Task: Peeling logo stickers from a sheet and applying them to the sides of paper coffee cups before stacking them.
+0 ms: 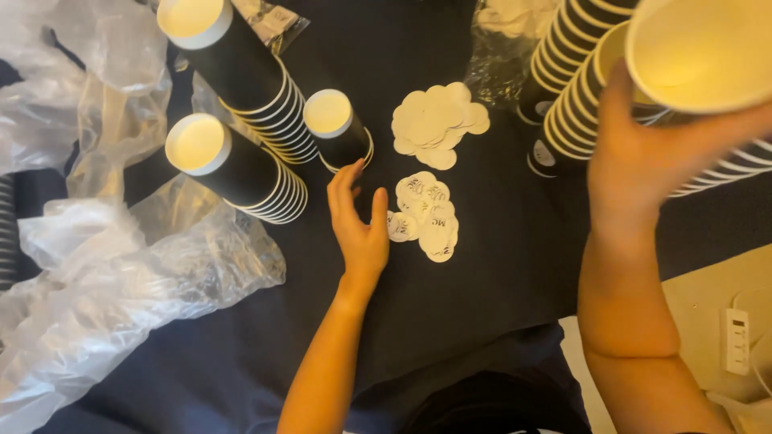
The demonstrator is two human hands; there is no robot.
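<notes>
My left hand (pixel 360 221) hovers open over the dark cloth, fingers spread, just left of a small pile of round white stickers with dark print (pixel 426 217). A second pile of blank white discs (pixel 437 122) lies farther up. My right hand (pixel 643 157) grips a stack of black paper cups with white rims (pixel 708 56) at the upper right, its open mouth facing me. Beside that stack, another long stack of cups (pixel 567 120) lies tilted toward the stickers.
Three stacks of black cups stand at the upper left: a tall one (pixel 241 68), a shorter one (pixel 237 165) and a small one (pixel 338 128). Crumpled clear plastic wrap (pixel 121 273) covers the left side. A white power strip (pixel 736 341) lies at the lower right.
</notes>
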